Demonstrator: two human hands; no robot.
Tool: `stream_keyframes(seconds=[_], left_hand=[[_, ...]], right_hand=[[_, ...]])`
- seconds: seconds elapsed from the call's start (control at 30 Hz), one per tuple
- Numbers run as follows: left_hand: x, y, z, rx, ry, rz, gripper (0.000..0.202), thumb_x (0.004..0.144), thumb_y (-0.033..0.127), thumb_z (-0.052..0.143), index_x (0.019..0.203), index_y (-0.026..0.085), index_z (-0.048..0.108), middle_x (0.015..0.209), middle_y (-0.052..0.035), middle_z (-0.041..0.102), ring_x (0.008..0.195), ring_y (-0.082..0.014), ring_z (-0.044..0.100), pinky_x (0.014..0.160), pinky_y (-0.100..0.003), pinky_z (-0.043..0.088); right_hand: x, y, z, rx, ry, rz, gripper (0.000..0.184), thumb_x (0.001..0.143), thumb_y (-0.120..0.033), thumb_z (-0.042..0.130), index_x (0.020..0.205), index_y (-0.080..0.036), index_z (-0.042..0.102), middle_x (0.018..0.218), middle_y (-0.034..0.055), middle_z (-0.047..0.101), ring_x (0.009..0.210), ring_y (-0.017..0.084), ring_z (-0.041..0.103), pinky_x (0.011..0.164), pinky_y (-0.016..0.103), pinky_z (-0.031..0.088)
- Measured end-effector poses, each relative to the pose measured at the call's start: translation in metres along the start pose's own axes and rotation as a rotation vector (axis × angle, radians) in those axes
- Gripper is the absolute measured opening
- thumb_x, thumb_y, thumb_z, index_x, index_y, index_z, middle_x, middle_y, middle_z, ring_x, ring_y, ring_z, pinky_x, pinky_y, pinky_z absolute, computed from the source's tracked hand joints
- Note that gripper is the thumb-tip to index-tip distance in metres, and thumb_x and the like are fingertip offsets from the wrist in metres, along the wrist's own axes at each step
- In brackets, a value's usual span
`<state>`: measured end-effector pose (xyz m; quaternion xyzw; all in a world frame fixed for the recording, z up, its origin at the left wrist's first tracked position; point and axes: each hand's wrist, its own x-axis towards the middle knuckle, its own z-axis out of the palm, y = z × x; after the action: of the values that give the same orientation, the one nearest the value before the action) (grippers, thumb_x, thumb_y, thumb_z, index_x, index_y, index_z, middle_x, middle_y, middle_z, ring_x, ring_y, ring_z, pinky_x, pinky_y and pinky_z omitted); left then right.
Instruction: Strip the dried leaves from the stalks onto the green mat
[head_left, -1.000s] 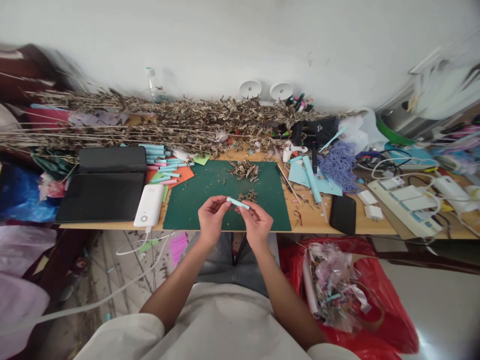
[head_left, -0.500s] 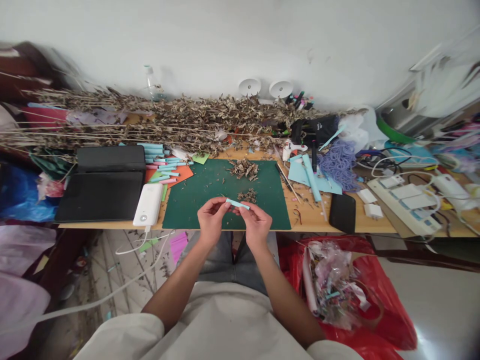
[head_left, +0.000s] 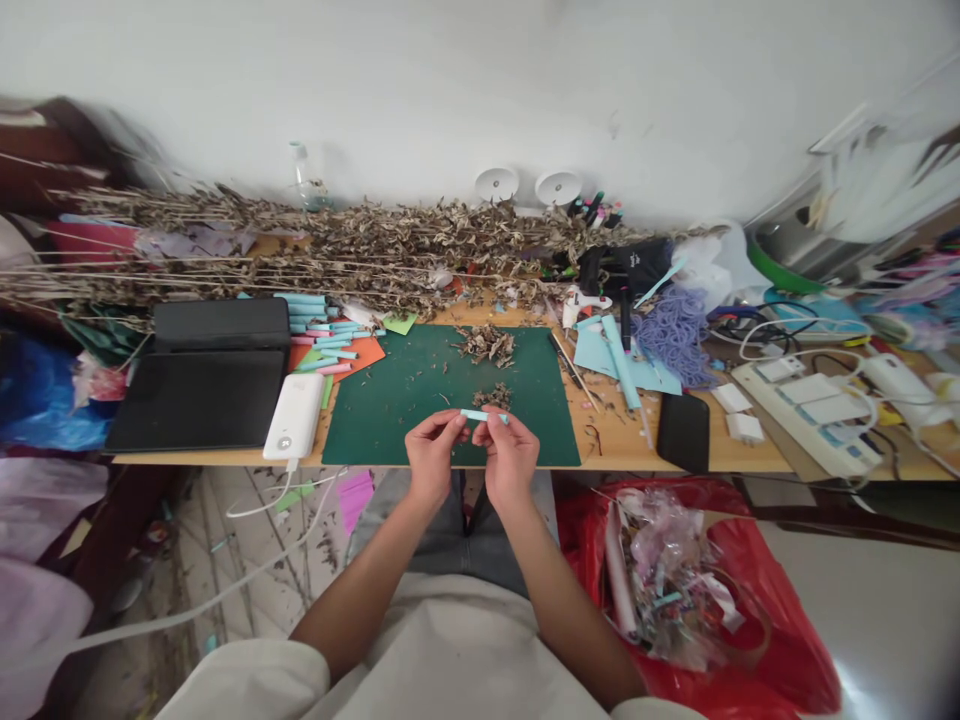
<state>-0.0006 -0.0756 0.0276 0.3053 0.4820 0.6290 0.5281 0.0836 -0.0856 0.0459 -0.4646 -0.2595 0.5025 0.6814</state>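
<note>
A small light-blue paper roll (head_left: 474, 415) is pinched between my two hands, above the near part of a green cutting mat (head_left: 390, 400). My left hand (head_left: 432, 448) grips its left end between thumb and fingers. At the other end, the fingertips of my right hand (head_left: 511, 450) close on the roll and partly cover it. Just beyond the hands lies a little heap of crumbled dry leaves (head_left: 491, 397). Farther back on the mat is a larger pile of dry leaves (head_left: 489, 346). Several finished-looking blue and pink paper rolls (head_left: 330, 335) lie left of the mat.
Bundles of dried stalks (head_left: 375, 240) stretch along the back. A black tablet case (head_left: 199, 395) and white power bank (head_left: 295, 415) sit left. On the right are blue paper (head_left: 660, 376), a phone (head_left: 683, 430) and a power strip (head_left: 810, 410). A red bag (head_left: 787, 620) hangs below the table edge.
My hands have drawn closer together around the paper roll. The roll now looks narrower, and less of its right end shows past my right fingers.
</note>
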Motion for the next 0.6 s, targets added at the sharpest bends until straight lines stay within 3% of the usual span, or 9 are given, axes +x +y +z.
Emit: stream_keyframes(seconds=[0.13,0.43,0.53,0.6], left_hand=[[0.004,-0.002,-0.003,-0.048,0.060,-0.055,0.020,0.065,0.031,0.080,0.077,0.016,0.073,0.068,-0.0021,0.069,0.057,-0.0116,0.060,0.058,-0.025,0.051],[0.001,-0.002,-0.003,-0.203,-0.060,-0.052,0.018,0.072,0.030,0.076,0.082,0.017,0.069,0.078,0.0001,0.064,0.064,-0.0080,0.058,0.060,-0.020,0.048],[0.009,-0.001,-0.011,-0.012,-0.111,-0.041,0.019,0.076,0.033,0.071,0.085,0.016,0.068,0.077,-0.0016,0.066,0.063,-0.0106,0.060,0.061,-0.024,0.051],[0.020,0.004,-0.019,0.252,-0.138,0.074,0.022,0.078,0.033,0.069,0.093,0.016,0.069,0.080,-0.0040,0.068,0.066,-0.0132,0.062,0.065,-0.027,0.053]], right_hand=[[-0.002,0.007,0.003,0.005,-0.002,-0.005,0.026,0.075,-0.036,0.072,0.091,-0.015,0.069,0.061,-0.0008,0.064,0.055,0.013,0.059,0.059,0.029,0.050],[-0.010,0.010,0.007,-0.113,0.003,-0.046,0.032,0.076,-0.041,0.070,0.094,-0.015,0.070,0.067,0.0012,0.068,0.059,0.014,0.061,0.064,0.031,0.053],[-0.004,0.005,0.001,-0.281,-0.041,-0.118,0.031,0.080,-0.043,0.066,0.096,-0.016,0.070,0.070,0.0020,0.068,0.059,0.014,0.061,0.063,0.030,0.053],[0.008,0.000,-0.003,-0.527,-0.102,-0.247,0.028,0.084,-0.043,0.062,0.097,-0.019,0.071,0.076,0.0034,0.069,0.063,0.015,0.061,0.065,0.030,0.052]])
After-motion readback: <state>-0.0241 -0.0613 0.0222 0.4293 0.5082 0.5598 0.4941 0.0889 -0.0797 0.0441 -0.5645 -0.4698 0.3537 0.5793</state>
